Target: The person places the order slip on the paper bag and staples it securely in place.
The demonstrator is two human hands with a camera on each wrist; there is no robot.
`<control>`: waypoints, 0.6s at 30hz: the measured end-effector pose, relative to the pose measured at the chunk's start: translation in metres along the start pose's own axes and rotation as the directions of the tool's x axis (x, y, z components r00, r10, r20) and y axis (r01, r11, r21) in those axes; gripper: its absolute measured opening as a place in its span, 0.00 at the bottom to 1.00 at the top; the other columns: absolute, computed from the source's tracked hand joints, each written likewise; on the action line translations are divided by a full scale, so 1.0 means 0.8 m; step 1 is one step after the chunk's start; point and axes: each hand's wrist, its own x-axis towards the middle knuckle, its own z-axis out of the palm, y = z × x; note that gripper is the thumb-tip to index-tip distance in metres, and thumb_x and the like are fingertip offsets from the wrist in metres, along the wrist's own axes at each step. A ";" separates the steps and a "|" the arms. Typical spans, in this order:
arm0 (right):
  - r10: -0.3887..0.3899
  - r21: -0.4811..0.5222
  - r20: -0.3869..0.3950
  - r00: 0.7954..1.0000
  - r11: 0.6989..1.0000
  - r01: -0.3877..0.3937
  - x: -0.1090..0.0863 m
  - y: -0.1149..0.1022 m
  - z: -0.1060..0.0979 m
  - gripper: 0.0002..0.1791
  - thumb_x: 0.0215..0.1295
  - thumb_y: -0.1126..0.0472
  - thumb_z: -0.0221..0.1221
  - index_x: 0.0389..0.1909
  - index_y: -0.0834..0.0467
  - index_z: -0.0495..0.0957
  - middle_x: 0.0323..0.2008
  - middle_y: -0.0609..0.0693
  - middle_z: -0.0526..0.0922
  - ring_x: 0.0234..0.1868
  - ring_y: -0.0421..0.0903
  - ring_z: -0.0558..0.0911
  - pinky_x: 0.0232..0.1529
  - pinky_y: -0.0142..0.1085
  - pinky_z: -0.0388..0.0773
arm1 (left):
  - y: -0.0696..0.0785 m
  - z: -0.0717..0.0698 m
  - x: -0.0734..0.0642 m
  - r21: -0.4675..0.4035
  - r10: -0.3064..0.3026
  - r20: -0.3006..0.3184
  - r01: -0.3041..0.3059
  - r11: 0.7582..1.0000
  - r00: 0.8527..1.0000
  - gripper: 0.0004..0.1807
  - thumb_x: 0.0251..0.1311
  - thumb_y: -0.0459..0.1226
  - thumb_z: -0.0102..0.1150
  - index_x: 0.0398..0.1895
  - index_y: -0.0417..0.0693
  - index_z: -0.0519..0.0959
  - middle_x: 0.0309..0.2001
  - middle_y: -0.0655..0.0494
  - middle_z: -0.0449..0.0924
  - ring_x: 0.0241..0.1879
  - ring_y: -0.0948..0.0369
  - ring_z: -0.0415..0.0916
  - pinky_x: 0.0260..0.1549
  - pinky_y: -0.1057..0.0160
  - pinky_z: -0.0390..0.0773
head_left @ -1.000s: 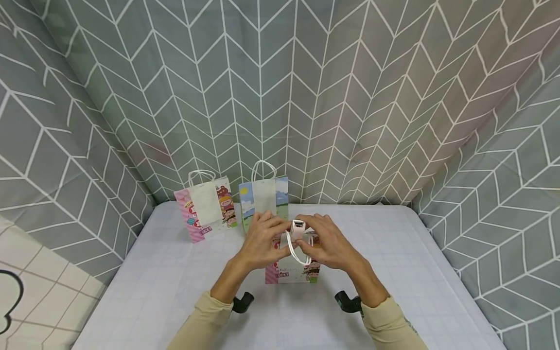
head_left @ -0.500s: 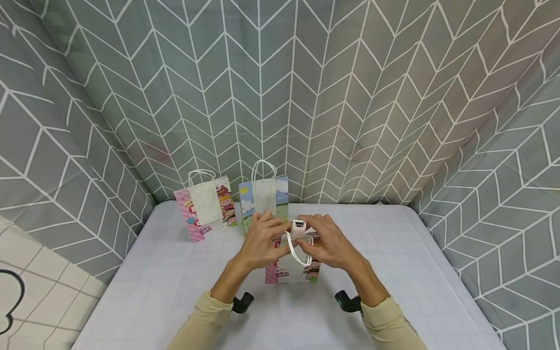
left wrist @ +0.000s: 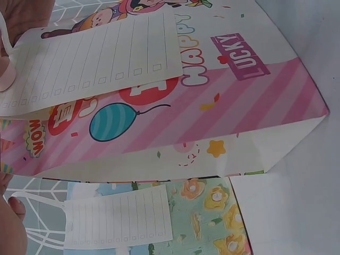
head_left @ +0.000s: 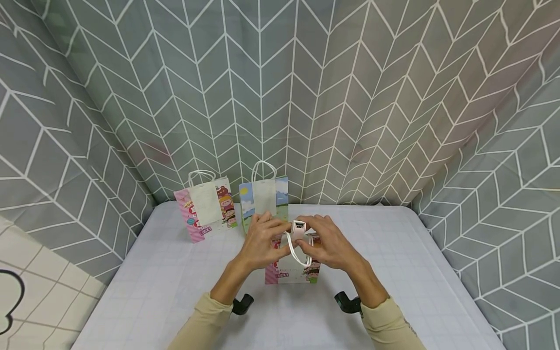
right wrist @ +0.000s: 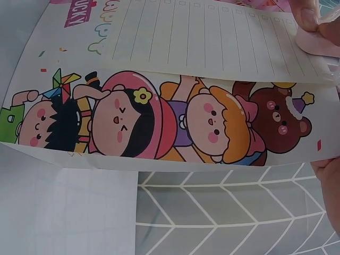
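Both hands meet at the top of a pink-and-white paper gift bag [head_left: 292, 272] with cartoon figures and white cord handles [head_left: 302, 260]. My right hand [head_left: 331, 241] pinches a small pale pink stapler [head_left: 299, 230], whose slotted end faces up. My left hand [head_left: 262, 241] pinches it from the other side, index finger and thumb at the bag's rim. A lined white checklist card [left wrist: 106, 66] lies against the bag's front, its upper end by the stapler. In the right wrist view, a thumb [right wrist: 305, 13] touches the stapler's rounded end. The fingers partly hide the bag's top.
Behind stand two more gift bags with white cards on their fronts: a pink one [head_left: 205, 209] at left and a blue-green landscape one [head_left: 264, 194] near the middle. All are on a white-covered table [head_left: 393, 272], with a grey patterned curtain [head_left: 332, 121] behind it.
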 end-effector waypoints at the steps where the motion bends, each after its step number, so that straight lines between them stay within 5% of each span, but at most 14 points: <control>1: 0.005 0.004 0.002 1.000 1.000 -0.005 0.000 0.000 0.000 0.25 0.65 0.53 0.67 0.62 0.51 0.76 0.55 0.44 0.82 0.51 0.45 0.76 0.48 0.45 0.73 | 0.000 0.000 0.000 0.001 -0.001 -0.001 0.001 1.000 1.000 0.24 0.48 0.51 0.76 0.48 0.53 0.88 0.39 0.62 0.87 0.33 0.63 0.61 0.39 0.56 0.55; 7: 0.006 -0.001 -0.002 1.000 1.000 -0.006 0.000 0.000 0.000 0.25 0.65 0.53 0.67 0.62 0.51 0.76 0.54 0.43 0.83 0.51 0.44 0.76 0.49 0.44 0.72 | -0.001 0.000 0.000 0.005 -0.008 0.006 0.008 1.000 1.000 0.23 0.49 0.52 0.74 0.47 0.52 0.88 0.40 0.62 0.87 0.34 0.63 0.63 0.40 0.56 0.57; 18: -0.012 -0.026 -0.024 1.000 1.000 0.012 -0.001 -0.001 -0.002 0.26 0.60 0.48 0.70 0.59 0.46 0.78 0.51 0.37 0.84 0.35 0.40 0.70 0.40 0.40 0.58 | -0.002 0.001 -0.007 0.011 -0.002 0.003 0.002 1.000 1.000 0.30 0.45 0.55 0.75 0.51 0.52 0.86 0.44 0.60 0.87 0.38 0.63 0.67 0.41 0.56 0.57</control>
